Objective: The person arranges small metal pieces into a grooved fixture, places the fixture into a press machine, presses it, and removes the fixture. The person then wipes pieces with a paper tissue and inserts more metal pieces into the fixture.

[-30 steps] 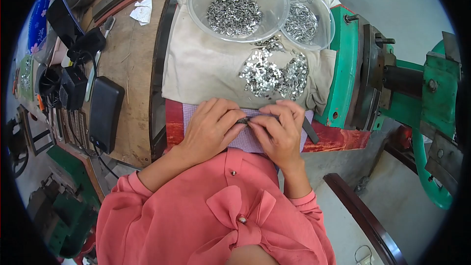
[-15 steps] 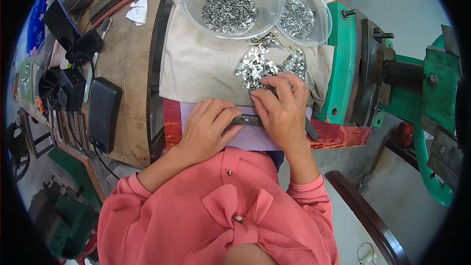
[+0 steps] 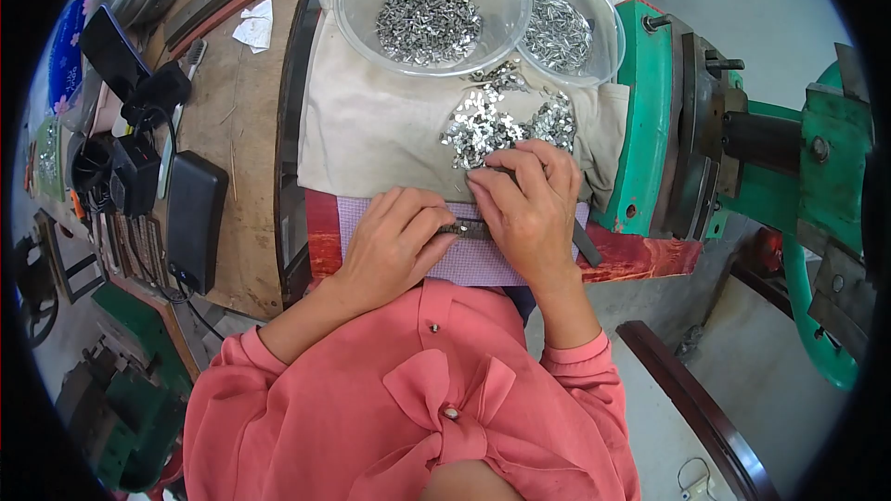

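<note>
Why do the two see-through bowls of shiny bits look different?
The left bowl looks bigger than the right bowl and overlaps it in front. The left bowl's metal bits sit heaped in the middle with bare bottom around; the right bowl's bits cover more of its bottom. Both are clear and sit on the cloth.

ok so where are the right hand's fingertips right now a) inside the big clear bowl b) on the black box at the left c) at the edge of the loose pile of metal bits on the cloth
c: the right hand reaches up so its fingertips meet the near edge of the loose pile of metal bits on the cloth, short of the big clear bowl.
</note>
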A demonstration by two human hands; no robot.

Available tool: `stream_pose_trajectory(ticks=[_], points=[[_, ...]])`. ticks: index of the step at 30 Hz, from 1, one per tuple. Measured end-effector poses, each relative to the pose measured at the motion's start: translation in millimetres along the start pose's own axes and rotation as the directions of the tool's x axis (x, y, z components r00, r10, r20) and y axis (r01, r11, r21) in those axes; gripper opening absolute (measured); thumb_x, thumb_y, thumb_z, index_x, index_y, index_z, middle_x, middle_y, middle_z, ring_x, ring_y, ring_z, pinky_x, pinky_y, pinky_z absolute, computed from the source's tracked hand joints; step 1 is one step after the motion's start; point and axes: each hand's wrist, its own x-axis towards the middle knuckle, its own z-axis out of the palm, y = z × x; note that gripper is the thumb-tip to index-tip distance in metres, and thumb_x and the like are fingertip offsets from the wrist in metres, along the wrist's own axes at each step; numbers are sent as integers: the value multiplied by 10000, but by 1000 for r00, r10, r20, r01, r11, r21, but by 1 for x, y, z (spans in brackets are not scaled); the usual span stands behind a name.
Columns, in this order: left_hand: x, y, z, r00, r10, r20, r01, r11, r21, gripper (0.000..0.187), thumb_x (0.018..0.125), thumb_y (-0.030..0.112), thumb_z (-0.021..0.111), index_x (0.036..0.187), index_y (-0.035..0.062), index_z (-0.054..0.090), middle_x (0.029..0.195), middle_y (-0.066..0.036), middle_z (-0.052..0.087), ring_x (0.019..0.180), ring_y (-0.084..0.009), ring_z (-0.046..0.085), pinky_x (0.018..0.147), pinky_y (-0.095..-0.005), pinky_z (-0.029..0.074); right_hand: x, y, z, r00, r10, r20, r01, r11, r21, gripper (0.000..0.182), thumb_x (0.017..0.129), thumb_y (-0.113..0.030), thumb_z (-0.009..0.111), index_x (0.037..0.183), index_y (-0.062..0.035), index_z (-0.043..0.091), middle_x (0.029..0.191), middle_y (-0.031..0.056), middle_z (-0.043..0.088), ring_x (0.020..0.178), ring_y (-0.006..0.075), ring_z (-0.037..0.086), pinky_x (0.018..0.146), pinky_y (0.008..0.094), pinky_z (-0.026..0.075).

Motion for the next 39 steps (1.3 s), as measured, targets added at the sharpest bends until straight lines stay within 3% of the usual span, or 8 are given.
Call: stream_pose_trajectory(ticks=[11,17,23,30,39], points=[[-1,-1,-2,1000,8,17,-8,1000,0,204,784,88,767,922,36,627,1037,-94,605,911,-293,590,769,-393,472,-3,-6,0,997,73,-38,-75,996,-53,187,695,-111,821,845,-128,711,984,-12,658,1055,253,590,920,417,402],[6,5,-3,999,33,27,-34,997,69,203,753,49,781,896,33,638,1007,-95,625,885,-288,600,751,-390,471,-24,-11,-8,997,47,-69,-44,998,41,194,717,-115,802,876,-124,690,1026,-1,653,1093,252,582,980,455,421],[11,8,-5,991,114,70,-125,975,182,122,808,100,694,887,40,623,991,-63,613,895,-247,594,776,-371,464,-52,-18,-11,998,57,-17,-55,995,84,207,721,-131,824,901,-135,722,1029,-7,655,1086,251,579,958,444,431],[21,0,-14,999,0,-34,4,994,108,154,752,39,744,851,46,627,956,-77,617,867,-286,596,748,-391,469,-28,-4,-10,987,147,-65,-143,988,63,204,735,-125,823,922,-131,744,1037,11,647,1059,277,572,912,418,418],[26,-15,-19,989,-104,-106,112,991,76,174,754,-14,750,889,28,651,978,-94,621,898,-303,597,772,-385,489,-1,-1,-6,998,51,20,-51,999,-1,175,732,-116,795,884,-99,708,1092,25,628,1117,279,545,978,458,395]])
